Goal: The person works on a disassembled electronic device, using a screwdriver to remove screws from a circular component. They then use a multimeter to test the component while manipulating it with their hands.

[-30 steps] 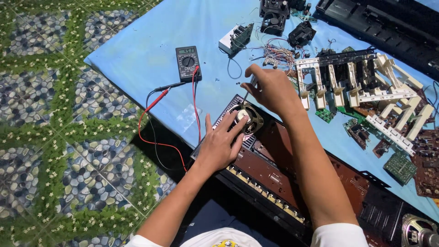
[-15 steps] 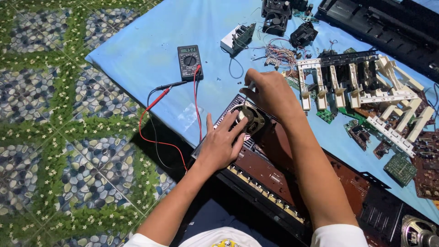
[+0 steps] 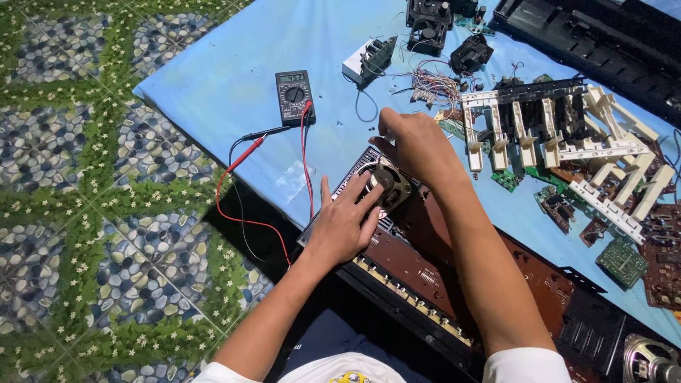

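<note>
A round speaker (image 3: pixel 391 190) sits in the left end of an opened dark keyboard case (image 3: pixel 425 276). My left hand (image 3: pixel 344 227) lies on the case with its fingertips gripping the speaker's black magnet. My right hand (image 3: pixel 418 145) is closed at the speaker's far rim. The thin tool it held in the earlier frames is hidden under the fingers. A small black multimeter (image 3: pixel 294 96) lies on the blue cloth (image 3: pixel 234 64) to the left, and its red lead (image 3: pixel 234 170) and black lead trail toward the case.
White key strips (image 3: pixel 539 128), green circuit boards (image 3: pixel 621 259), wire bundles and black parts are spread over the cloth to the right and behind. A long black housing (image 3: pixel 596 35) lies top right. A second speaker (image 3: pixel 649 358) sits bottom right. Patterned floor tiles (image 3: pixel 85 213) lie to the left.
My right hand has dropped lower onto the speaker's far rim, hiding the thin tool. My left hand's fingers have slid onto the speaker's magnet.
</note>
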